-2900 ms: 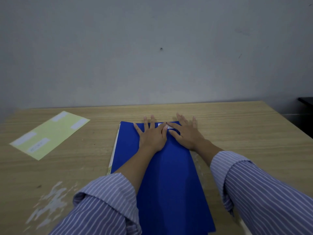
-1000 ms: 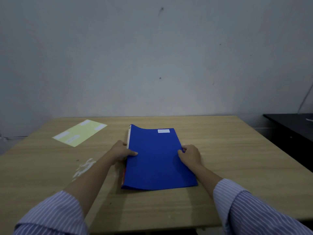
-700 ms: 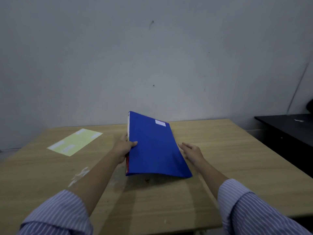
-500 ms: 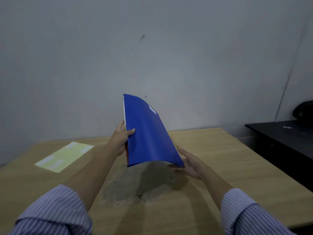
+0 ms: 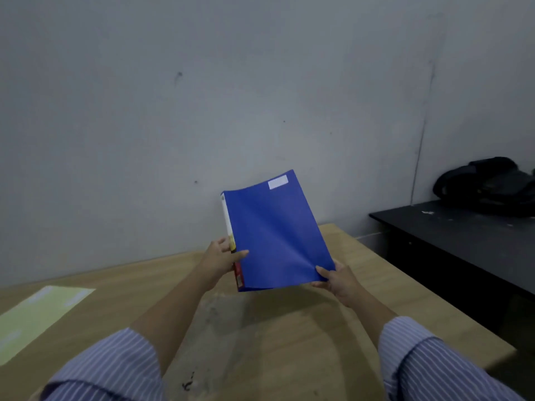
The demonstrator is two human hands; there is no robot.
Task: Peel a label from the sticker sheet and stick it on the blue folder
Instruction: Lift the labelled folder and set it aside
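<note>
Blue folder (image 5: pixel 275 235) is up off the table (image 5: pixel 289 337) now, held in the air in front of the wall (image 5: pixel 202 111) and tilted so its cover faces the camera. Half a second ago its lower edge hung just above the wood with the cover turned edge-on; a second ago it lay flat. A white label (image 5: pixel 278 181) sits near the top right corner of the cover, flat as far as can be told, so the sticking looks done — this lift reads as checking the result or putting the folder away.

Left hand (image 5: pixel 223 256) is closed on the spine side, thumb across the front and fingers behind. Right hand (image 5: pixel 335 280) pinches the lower right corner, thumb on the cover; the sheet creases faintly toward that corner.

Below, the spot where the folder lay is bare, with a scuffed grey patch in the wood. Yellow sticker sheet (image 5: pixel 37 316) lies flat at the far left of the table, well apart from both hands, a few pale labels on it. On the right the table's edge falls away to a gap, then a black desk (image 5: pixel 451 235) with a dark bag (image 5: pixel 489 186) on it — there is free room above the table and to the left, less to the right.
</note>
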